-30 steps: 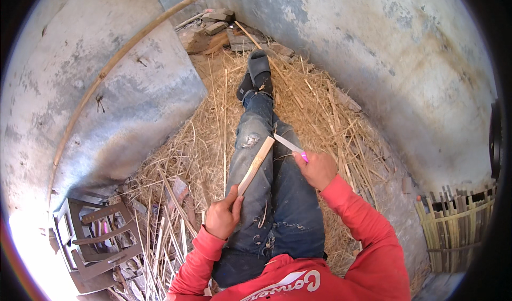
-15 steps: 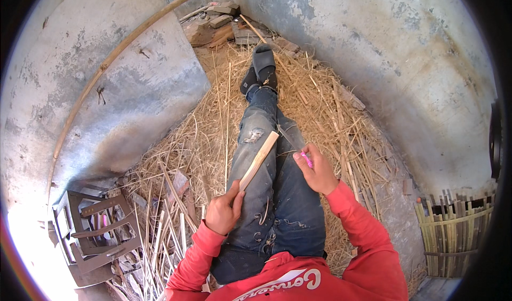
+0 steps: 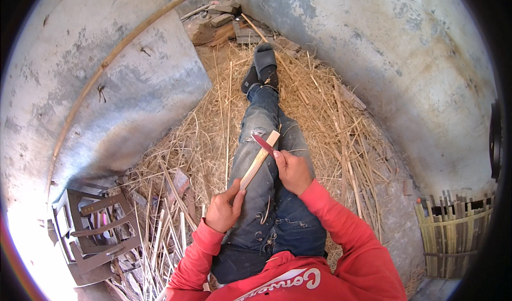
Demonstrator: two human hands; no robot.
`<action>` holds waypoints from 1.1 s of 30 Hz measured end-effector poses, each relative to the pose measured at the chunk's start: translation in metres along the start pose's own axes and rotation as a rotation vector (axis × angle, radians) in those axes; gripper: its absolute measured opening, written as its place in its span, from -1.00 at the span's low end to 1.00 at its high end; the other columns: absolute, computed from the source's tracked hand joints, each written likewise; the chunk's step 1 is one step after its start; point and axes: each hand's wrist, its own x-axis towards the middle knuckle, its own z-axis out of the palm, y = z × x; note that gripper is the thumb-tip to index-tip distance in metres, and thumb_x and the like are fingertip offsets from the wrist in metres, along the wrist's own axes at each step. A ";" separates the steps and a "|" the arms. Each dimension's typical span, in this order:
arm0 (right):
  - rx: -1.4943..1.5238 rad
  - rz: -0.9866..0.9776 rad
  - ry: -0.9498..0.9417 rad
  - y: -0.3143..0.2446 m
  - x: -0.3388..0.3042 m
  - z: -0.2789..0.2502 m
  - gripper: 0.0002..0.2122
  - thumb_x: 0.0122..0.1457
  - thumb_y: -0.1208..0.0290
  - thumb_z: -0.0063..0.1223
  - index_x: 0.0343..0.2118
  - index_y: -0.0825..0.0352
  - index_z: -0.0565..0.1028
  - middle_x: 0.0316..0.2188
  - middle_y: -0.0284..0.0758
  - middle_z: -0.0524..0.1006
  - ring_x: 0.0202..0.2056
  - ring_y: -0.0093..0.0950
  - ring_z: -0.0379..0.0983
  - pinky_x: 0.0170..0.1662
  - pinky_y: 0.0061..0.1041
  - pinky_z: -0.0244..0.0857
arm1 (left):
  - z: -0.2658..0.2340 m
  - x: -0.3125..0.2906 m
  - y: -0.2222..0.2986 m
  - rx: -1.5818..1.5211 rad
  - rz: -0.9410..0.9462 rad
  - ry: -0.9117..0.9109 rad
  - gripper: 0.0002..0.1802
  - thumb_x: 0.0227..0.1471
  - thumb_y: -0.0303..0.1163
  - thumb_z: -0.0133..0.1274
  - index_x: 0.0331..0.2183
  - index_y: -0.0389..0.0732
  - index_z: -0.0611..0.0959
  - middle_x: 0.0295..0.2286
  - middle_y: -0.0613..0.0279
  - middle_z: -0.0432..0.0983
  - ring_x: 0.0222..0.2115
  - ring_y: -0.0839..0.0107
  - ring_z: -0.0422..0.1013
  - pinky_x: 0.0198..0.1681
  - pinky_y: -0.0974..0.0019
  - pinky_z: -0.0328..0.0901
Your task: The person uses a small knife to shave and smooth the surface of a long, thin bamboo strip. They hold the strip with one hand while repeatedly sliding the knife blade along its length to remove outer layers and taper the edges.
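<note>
My left hand (image 3: pixel 224 209) is closed around the lower end of a flat, pale strip of wood or bamboo (image 3: pixel 253 170), which slants up and to the right above my outstretched legs in worn jeans (image 3: pixel 250 114). My right hand (image 3: pixel 294 173) grips a knife (image 3: pixel 263 144), its handle hidden inside the fingers. The blade looks dark red and lies across the strip near its upper end, pointing up and left.
Shavings and thin strips (image 3: pixel 314 119) cover the ground around my legs. A dark frame (image 3: pixel 106 226) stands at lower left beside loose sticks (image 3: pixel 160 253). At right is a slatted bamboo piece (image 3: pixel 453 231). A long curved pole (image 3: pixel 104 66) crosses before the wall; bricks (image 3: pixel 221 19) lie far ahead.
My right hand has moved left and slightly down, bringing the knife from beside the strip to across its upper part. My left hand and the strip have hardly moved.
</note>
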 end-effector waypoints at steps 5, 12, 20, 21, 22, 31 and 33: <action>0.001 0.061 0.056 0.000 0.014 -0.011 -0.59 0.44 0.11 -0.09 -0.44 0.36 0.49 -0.59 0.10 0.48 -0.50 0.17 0.45 -0.47 0.04 0.25 | 0.004 0.001 -0.003 -0.020 0.088 0.063 -0.57 0.24 -0.34 0.16 0.04 -0.43 0.63 -0.33 -0.38 0.61 -0.30 -0.04 0.66 -0.24 0.15 0.48; 0.020 0.094 0.095 -0.002 0.017 -0.004 -0.61 0.44 0.13 -0.09 -0.44 0.34 0.49 -0.62 0.08 0.47 -0.52 0.16 0.45 -0.50 0.05 0.24 | 0.004 0.003 -0.002 -0.041 0.065 0.049 -0.57 0.25 -0.35 0.15 0.05 -0.45 0.61 -0.24 -0.37 0.62 -0.21 0.01 0.66 -0.14 0.20 0.48; 0.010 0.080 0.083 0.002 0.019 0.001 -0.57 0.46 0.11 -0.15 -0.44 0.36 0.49 -0.58 0.08 0.47 -0.48 0.15 0.46 -0.48 0.03 0.22 | -0.005 0.005 0.002 -0.119 -0.014 -0.047 -0.53 0.27 -0.36 0.14 0.08 -0.52 0.57 -0.12 -0.28 0.62 -0.08 0.20 0.60 -0.02 0.29 0.42; 0.023 0.056 0.070 0.001 0.015 0.003 -0.56 0.46 0.10 -0.15 -0.44 0.37 0.50 -0.58 0.08 0.47 -0.48 0.16 0.46 -0.48 0.02 0.22 | -0.006 0.008 0.003 -0.135 -0.041 -0.066 -0.53 0.28 -0.35 0.14 0.08 -0.51 0.56 -0.18 -0.21 0.66 -0.16 0.26 0.62 -0.08 0.31 0.44; 0.037 0.035 0.060 -0.002 0.009 0.006 -0.56 0.46 0.10 -0.15 -0.43 0.37 0.50 -0.57 0.09 0.47 -0.47 0.16 0.46 -0.48 0.01 0.23 | -0.007 0.009 0.003 -0.149 -0.068 -0.088 -0.52 0.28 -0.35 0.14 0.09 -0.51 0.56 -0.25 -0.13 0.70 -0.24 0.32 0.63 -0.14 0.33 0.45; 0.182 0.109 0.067 -0.010 0.011 0.008 -0.55 0.47 0.12 -0.15 -0.40 0.42 0.54 -0.55 0.10 0.48 -0.46 0.10 0.50 -0.45 -0.10 0.28 | -0.005 0.006 -0.012 -0.399 -0.199 -0.140 -0.54 0.31 -0.35 0.13 0.13 -0.44 0.57 -0.58 0.43 0.45 -0.58 0.68 0.33 -0.50 0.48 0.25; 0.152 0.189 -0.001 -0.003 0.021 -0.002 -0.56 0.47 0.14 -0.14 -0.37 0.42 0.57 -0.52 0.11 0.50 -0.46 0.06 0.54 -0.43 -0.13 0.31 | -0.003 0.008 -0.006 -0.360 -0.187 -0.127 -0.54 0.31 -0.35 0.13 0.13 -0.42 0.57 -0.59 0.42 0.45 -0.59 0.68 0.32 -0.52 0.49 0.24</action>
